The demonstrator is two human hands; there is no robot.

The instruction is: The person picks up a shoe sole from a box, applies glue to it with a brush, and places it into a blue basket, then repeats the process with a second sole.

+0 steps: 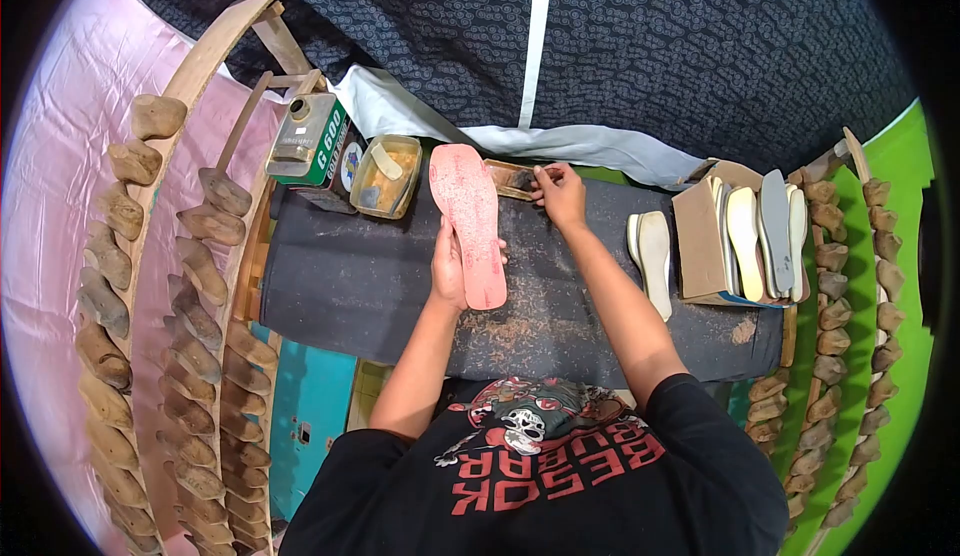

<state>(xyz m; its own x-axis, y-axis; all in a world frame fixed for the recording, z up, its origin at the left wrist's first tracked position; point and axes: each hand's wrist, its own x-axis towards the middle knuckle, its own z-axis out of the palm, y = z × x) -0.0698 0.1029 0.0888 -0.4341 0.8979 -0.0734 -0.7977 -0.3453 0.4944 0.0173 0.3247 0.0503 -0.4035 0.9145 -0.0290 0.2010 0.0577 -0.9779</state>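
A pink shoe sole (466,226) is held upright over the dark work cloth by my left hand (450,264), whose fingers wrap round its lower left edge and show at its right side. My right hand (560,194) reaches to a small wooden tray (498,192) behind the sole. Its thumb and fingertips are pinched together at the tray's right end, beside something dark; what they grip is too small to make out. Left of the sole is a plastic tub (397,148) with a pale piece and a grey piece inside.
A metal can (308,146) stands at the back left. Right of my right arm lie pale soles (653,256) and a cardboard box (699,246) full of soles. Racks of wooden shoe lasts (102,299) flank both sides. Brownish crumbs litter the cloth (340,266).
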